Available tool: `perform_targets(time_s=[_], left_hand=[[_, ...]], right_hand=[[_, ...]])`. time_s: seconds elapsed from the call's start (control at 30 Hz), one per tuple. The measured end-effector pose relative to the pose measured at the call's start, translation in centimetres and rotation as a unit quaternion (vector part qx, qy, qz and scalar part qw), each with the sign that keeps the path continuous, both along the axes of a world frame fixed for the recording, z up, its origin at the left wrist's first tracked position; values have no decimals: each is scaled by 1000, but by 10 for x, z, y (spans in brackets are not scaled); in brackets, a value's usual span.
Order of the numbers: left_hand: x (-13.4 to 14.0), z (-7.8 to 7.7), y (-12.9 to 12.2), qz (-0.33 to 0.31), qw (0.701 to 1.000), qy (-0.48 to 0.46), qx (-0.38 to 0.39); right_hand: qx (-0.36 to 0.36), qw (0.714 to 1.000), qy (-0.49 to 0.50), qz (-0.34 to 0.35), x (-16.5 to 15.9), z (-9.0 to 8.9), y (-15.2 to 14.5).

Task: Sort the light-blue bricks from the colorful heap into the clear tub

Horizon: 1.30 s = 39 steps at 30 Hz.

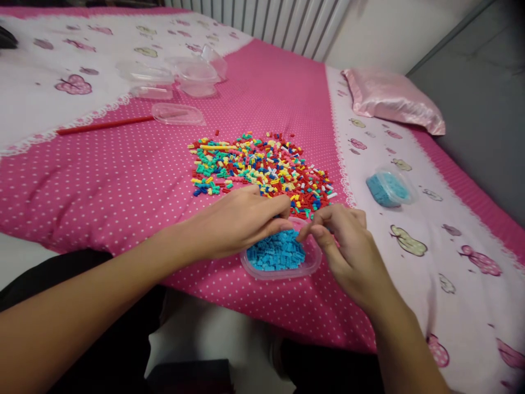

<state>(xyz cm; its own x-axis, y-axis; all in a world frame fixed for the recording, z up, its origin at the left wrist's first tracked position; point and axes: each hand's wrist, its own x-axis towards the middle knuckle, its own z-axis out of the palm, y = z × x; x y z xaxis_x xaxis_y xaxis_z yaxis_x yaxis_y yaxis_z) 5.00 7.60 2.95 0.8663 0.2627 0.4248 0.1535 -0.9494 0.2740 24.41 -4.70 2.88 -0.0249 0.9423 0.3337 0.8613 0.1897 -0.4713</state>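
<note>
A clear plastic container (pixel 312 261) stands near the bed's front edge, with small blue building bricks (pixel 276 251) filling its left part. My left hand (pixel 250 219) is over its left and far side, thumb and forefinger closed together. Above the container's right rim is my right hand (pixel 342 235), its fingers curled in a pinch towards the left hand. Anything between the fingertips of either hand is too small to make out. Just beyond both hands spreads a pile of small multicoloured bricks (pixel 262 167), partly hidden by the left hand.
A second clear container of blue bricks (pixel 389 189) sits to the right. Several empty clear containers (pixel 192 74) and a loose clear lid (pixel 178 114) lie at the back left, beside a red stick (pixel 104 125). A pink pillow (pixel 391 98) rests at the back right.
</note>
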Motion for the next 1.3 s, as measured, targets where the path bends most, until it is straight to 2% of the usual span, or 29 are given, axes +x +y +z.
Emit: perform_targets(time_s=[0.33,0.47,0.53,0.67,0.8,0.9,1.0,1.13,1.2,1.3], left_hand=[[0,0,1,-14,1000,-11,25],[0,0,2,-28,998,-19,45],[0,0,2,-35,998,-22,46],[1,0,2,-34,999,-18,34],[1,0,3,-30,999,-14,30],[1,0,3,-30,999,-18,35],[1,1,3,-29,999,-15,35],[1,2,2,-27,999,-12,39],[0,1,1,-27,999,-14,37],[0,1,2,-27,999,-11,34]], right_hand=[[-26,999,-20,8,-2,0,1],[30,999,11,10,0,4,0],[50,999,-4,15,2,7,-1],[13,998,-50,33,7,12,-5],[-23,997,-38,62,8,15,-8],[-7,998,-38,42,7,13,-7],[2,996,-92,17,7,8,-6],[-48,993,-86,67,5,8,-7],[-42,994,-64,81,5,11,-9],[-23,995,-69,61,5,16,-10]])
